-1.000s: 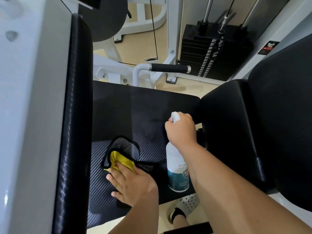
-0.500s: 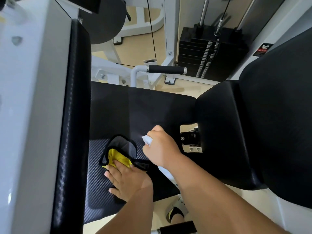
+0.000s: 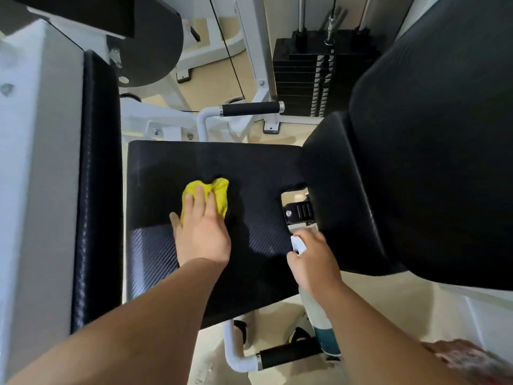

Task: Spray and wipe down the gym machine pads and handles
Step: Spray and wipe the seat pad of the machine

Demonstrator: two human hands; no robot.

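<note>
Pressing yellow cloth [image 3: 218, 190] mid seat pad [image 3: 249, 162] with flat left hand [image 3: 202, 232], nearest the far edge dead ahead, gripping spray bottle [image 3: 322, 323] in right hand [image 3: 313, 262] off near-right corner.

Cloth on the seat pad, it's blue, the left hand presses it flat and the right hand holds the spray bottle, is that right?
One thing is off: the cloth is yellow, not blue, as the head view shows. The rest stands: the left hand presses it flat on the seat pad, and the right hand holds the spray bottle.
</note>
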